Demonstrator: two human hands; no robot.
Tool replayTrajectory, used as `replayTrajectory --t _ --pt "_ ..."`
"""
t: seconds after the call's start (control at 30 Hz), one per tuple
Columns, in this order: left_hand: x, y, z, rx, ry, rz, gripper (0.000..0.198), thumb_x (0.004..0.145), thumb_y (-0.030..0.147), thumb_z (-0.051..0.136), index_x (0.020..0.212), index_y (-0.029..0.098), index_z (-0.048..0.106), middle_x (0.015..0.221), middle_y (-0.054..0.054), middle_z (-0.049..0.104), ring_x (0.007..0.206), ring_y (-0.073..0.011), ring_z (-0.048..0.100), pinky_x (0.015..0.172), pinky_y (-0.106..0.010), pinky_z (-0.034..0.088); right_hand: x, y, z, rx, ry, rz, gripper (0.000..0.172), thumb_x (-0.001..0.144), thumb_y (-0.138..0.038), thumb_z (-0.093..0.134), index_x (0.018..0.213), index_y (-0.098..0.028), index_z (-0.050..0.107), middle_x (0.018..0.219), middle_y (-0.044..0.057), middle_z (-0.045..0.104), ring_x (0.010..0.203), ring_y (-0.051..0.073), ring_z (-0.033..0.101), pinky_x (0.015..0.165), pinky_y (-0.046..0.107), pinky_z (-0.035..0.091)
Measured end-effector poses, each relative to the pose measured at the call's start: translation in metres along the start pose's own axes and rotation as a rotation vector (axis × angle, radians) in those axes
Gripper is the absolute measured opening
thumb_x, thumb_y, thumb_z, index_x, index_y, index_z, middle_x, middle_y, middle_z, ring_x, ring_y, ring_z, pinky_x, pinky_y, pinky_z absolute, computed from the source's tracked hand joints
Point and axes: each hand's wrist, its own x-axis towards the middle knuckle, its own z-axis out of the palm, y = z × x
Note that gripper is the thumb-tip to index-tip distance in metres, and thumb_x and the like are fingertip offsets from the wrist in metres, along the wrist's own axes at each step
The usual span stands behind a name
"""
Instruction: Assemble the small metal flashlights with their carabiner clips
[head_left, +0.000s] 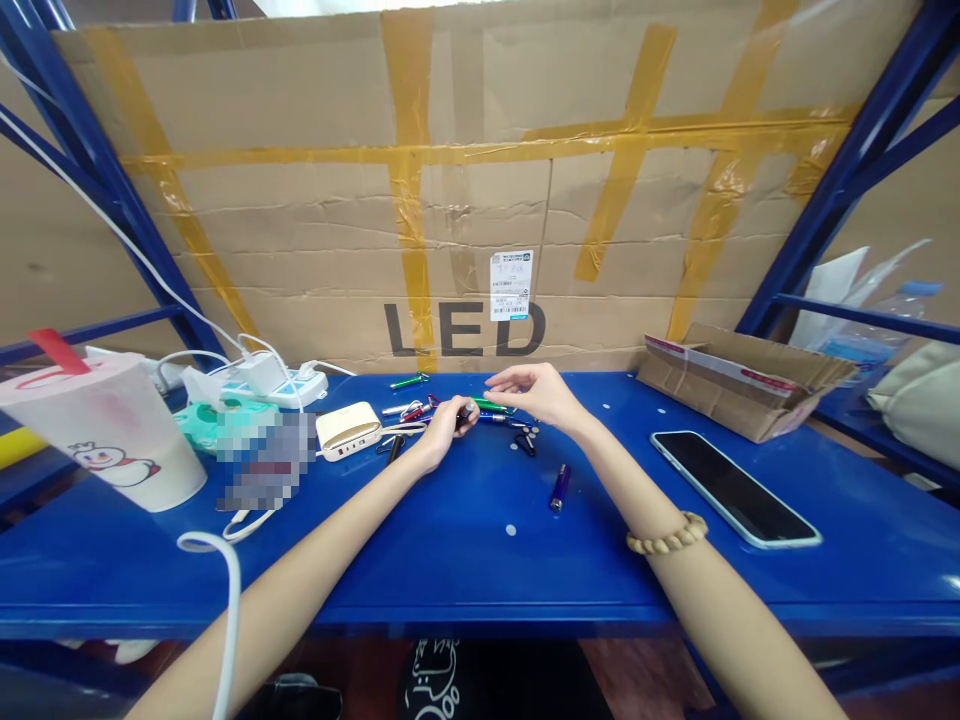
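My left hand (448, 428) is closed around a small dark tube (468, 408), whose tip shows between thumb and fingers; the rest is hidden. To its right hovers my right hand (541, 394), fingers stretched and a gap above the thumb, nothing visible in it. Below and behind the hands lie several small coloured metal tubes, among them a green tube (491, 405) and a red one (417, 411). A purple tube with a silver end (559, 488) lies alone nearer me. Small black clips (525, 442) rest beneath my right hand.
Another green tube (408, 382) lies at the back. On the left stand a cream power bank (349, 431), a power strip (304, 385) and a white cup (112, 440). A phone (735, 487) and an open cardboard box (739, 380) are right. Cardboard (322, 250) backs the blue shelf (450, 570).
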Motion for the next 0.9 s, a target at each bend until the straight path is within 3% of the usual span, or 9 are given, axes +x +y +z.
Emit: replayTrajectory --t 0.27,0.43,0.57,0.77,0.9 --pt "0.003 -0.004 0.001 -0.011 -0.011 -0.038 0.027 0.076 0.030 0.036 0.053 0.016 0.039 0.048 0.002 0.037 0.042 -0.0068 0.030 0.042 -0.021 0.019 -0.001 -0.002 0.009 0.024 -0.092 -0.067 0.030 0.066 -0.032 0.067 0.088 -0.011 0.069 0.080 0.008 0.071 0.071 0.015 0.065 0.063 0.025 0.051" --pt "0.003 -0.006 0.003 -0.021 0.045 -0.053 0.025 0.076 0.028 0.036 0.054 0.015 0.041 0.047 0.002 0.039 0.041 -0.0066 0.030 0.041 -0.020 0.018 -0.003 -0.008 0.012 -0.161 -0.057 -0.188 0.017 0.070 -0.021 0.062 0.084 -0.016 0.070 0.077 0.004 0.070 0.070 0.013 0.063 0.060 0.022 0.047" --pt "0.001 -0.005 0.003 -0.042 0.059 -0.029 0.025 0.077 0.025 0.036 0.054 0.015 0.041 0.046 0.003 0.038 0.041 -0.0065 0.031 0.041 -0.020 0.019 -0.005 -0.012 0.013 -0.312 -0.089 -0.277 0.018 0.073 -0.016 0.058 0.086 -0.019 0.070 0.081 0.002 0.070 0.073 0.013 0.063 0.063 0.022 0.046" --pt "0.003 -0.008 0.002 -0.103 0.080 -0.015 0.024 0.079 0.026 0.037 0.059 0.014 0.044 0.048 0.003 0.039 0.042 -0.0065 0.032 0.042 -0.020 0.020 -0.007 -0.017 0.013 -0.265 -0.125 -0.235 0.022 0.074 -0.019 0.058 0.092 -0.021 0.069 0.080 0.001 0.072 0.077 0.015 0.066 0.065 0.023 0.047" --pt "0.005 -0.009 0.000 -0.099 0.024 0.008 0.024 0.077 0.026 0.038 0.056 0.015 0.042 0.049 0.003 0.039 0.042 -0.0066 0.031 0.042 -0.020 0.021 -0.006 -0.019 0.007 -0.231 -0.083 -0.194 0.025 0.075 -0.025 0.058 0.097 -0.019 0.068 0.082 0.003 0.071 0.077 0.016 0.066 0.062 0.023 0.048"
